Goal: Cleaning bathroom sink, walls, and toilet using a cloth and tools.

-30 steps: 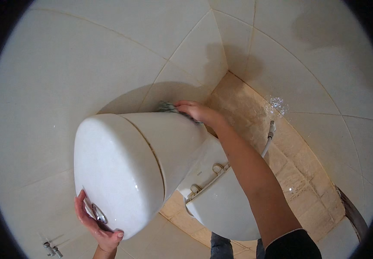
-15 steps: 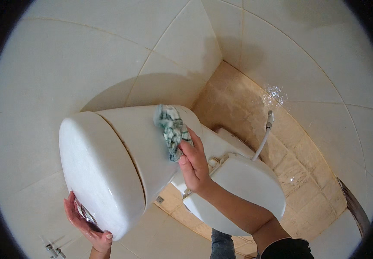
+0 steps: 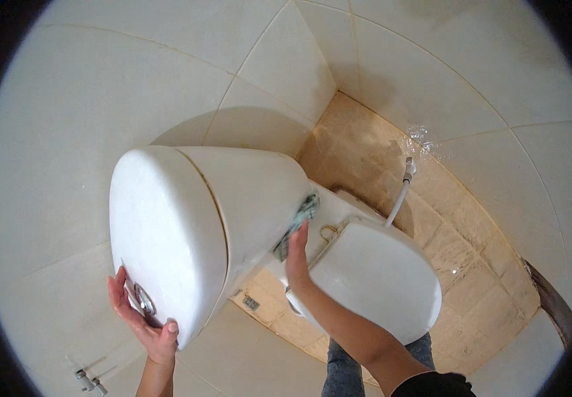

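A white toilet cistern (image 3: 263,192) fills the middle left, its lid (image 3: 160,212) facing me with an oval chrome flush button (image 3: 144,299). My left hand (image 3: 140,308) grips the lid's edge beside the button, fingers along the side and thumb at the front corner. My right hand (image 3: 297,258) holds a crumpled green-and-white cloth (image 3: 306,208) against the lower side of the cistern, just above the seat hinges; the hand partly hides it. Right of it lies the closed white toilet seat cover (image 3: 382,284), with my forearm crossing its left part.
A hose (image 3: 398,202) rises right of the toilet, near wet tiled wall (image 3: 471,73). The tan tiled floor (image 3: 465,298) has a small drain (image 3: 251,302). A metal valve (image 3: 89,382) is low left, a dark curved edge (image 3: 549,304) at right. Jeans-clad legs (image 3: 342,370) show below.
My right hand and cloth have moved from the cistern's far side, across its surface, down toward the seat hinges. My left hand keeps its grip. The view has shifted slightly.
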{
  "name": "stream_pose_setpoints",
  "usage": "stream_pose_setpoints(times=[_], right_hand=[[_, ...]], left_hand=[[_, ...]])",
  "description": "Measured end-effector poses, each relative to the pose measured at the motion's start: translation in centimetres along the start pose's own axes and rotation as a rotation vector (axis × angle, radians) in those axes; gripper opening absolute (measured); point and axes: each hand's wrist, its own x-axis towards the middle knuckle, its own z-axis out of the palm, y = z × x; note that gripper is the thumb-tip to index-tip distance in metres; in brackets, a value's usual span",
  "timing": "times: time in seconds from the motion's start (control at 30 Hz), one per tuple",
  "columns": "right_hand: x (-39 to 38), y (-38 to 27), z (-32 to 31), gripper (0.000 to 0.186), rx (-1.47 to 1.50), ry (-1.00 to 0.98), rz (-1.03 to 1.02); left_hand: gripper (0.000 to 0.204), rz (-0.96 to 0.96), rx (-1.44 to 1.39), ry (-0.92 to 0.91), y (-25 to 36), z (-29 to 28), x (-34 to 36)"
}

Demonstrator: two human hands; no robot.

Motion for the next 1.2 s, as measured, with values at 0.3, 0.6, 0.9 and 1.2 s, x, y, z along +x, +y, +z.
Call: stream_pose_setpoints(times=[0.3,0.6,0.9,1.2], right_hand=[[-8.5,-3.5,3.7,0.068,-0.5,-0.085,-0.679],[-9.1,-5.6,7.2,0.069,-0.2,-0.062,-0.799],[-14.3,-4.6,8.7,0.069,-0.084,0.014,-0.252],[-18.8,-5.7,10.1,0.067,0.177,0.074,-0.192]], left_hand=[[0.108,0.053,-0.227,-0.036,0.0,0.0,0.1],[0.096,0.126,-0.206,-0.076,-0.4,-0.4,0.2],[0.1,0.259,-0.155,-0.106,0.1,-1.1,0.0],[0.083,0.337,-0.118,-0.086,0.1,-0.9,-0.3]])
